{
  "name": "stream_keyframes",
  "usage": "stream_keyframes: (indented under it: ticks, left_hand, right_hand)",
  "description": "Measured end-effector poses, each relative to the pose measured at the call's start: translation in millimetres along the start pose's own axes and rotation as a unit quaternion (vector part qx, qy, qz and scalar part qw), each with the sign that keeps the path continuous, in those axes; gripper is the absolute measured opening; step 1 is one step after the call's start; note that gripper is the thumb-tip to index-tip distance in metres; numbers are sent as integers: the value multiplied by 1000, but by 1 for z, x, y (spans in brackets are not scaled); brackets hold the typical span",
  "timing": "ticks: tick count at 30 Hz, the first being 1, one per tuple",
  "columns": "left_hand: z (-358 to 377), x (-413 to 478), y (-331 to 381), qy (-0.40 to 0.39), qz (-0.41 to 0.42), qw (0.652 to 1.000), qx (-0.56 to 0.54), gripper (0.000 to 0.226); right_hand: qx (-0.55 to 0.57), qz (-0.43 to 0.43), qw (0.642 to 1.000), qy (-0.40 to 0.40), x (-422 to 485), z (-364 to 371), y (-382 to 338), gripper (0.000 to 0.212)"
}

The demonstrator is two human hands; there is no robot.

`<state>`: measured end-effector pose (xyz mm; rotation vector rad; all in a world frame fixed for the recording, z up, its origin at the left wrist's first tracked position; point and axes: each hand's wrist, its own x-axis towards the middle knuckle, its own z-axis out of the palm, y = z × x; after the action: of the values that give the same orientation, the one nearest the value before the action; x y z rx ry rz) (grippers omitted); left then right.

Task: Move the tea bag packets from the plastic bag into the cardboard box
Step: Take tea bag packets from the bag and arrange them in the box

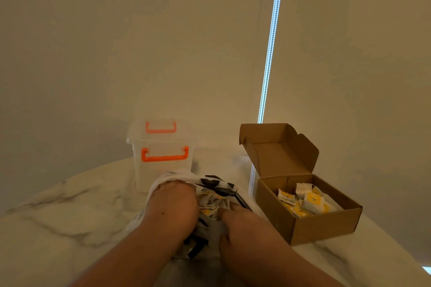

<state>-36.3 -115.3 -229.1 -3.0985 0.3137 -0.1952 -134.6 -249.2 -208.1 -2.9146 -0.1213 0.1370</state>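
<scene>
Left hand (172,202) tucks fingers under rim of plastic bag (210,180) and grips it, likely to keep mouth open. Right hand (242,221) reaches among tea bag packets (211,201) inside bag; pinch unclear. Cardboard box (321,228) just beside on right, lid up, partly filled: short carry.

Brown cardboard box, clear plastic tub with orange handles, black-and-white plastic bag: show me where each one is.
Brown cardboard box (324,228), head view, near outer wall.
Clear plastic tub with orange handles (163,171), head view, front wall below the handle.
Black-and-white plastic bag (211,180), head view, patterned upper rim.
</scene>
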Motion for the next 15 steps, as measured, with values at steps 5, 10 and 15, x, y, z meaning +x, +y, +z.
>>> stream_keyframes:
  ticks: [5, 10, 15]
  left_hand:
    - [6, -7, -3, 152, 8, 988, -9, 18]
    - [-3, -10, -6, 129, 10, 991, -40, 21]
    - [-24, -18, -9, 87, 58, 971, -217, 15]
  right_hand:
    - [2, -19, 999, 39, -1, 7, -1, 50]
    - [22, -32, 997, 60, -1, 10, 2, 49]
    - [135, -33, 980, 140, -6, 5, 11, 39]
